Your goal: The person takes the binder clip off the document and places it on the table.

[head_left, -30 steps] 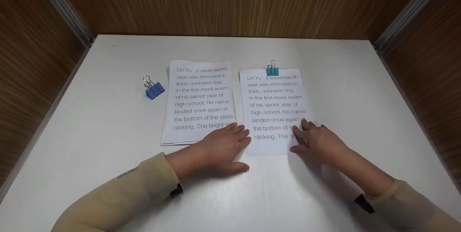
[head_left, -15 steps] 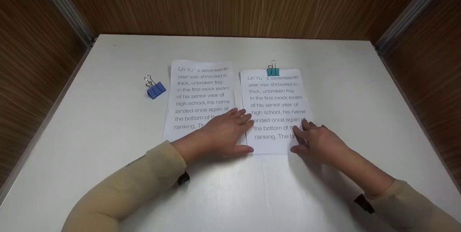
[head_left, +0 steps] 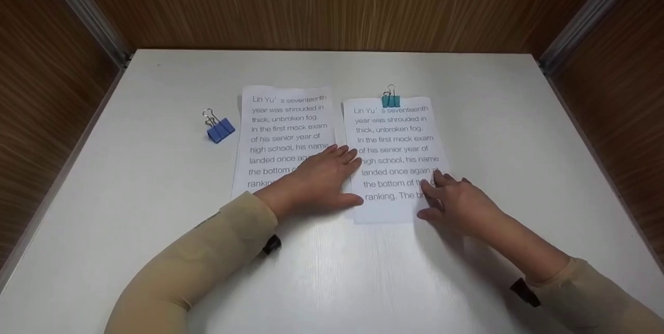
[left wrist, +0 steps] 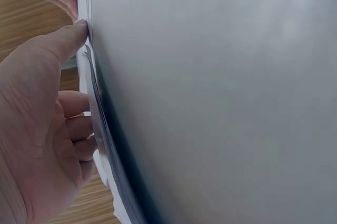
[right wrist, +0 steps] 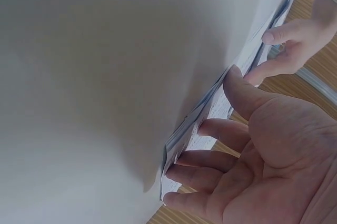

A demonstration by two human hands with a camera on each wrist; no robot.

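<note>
My hands (head_left: 321, 181) bare, no rings, no gloves. Both arms in long beige sleeves (head_left: 207, 266), snug knit, reaching wrists. Small black tab (head_left: 271, 244) under left cuff, matching black tab at right cuff (head_left: 521, 292). Nails short, unpainted.

Bare table (head_left: 467, 90) lies open right of the clipped stack (head_left: 397, 160); wood walls (head_left: 612, 90) bound it.

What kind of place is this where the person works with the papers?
Probably a small desk booth set up for paperwork, not a home table. A white table is closed in by wood-grain walls on three sides, and on it lie two printed paper stacks and a loose blue binder clip.
</note>
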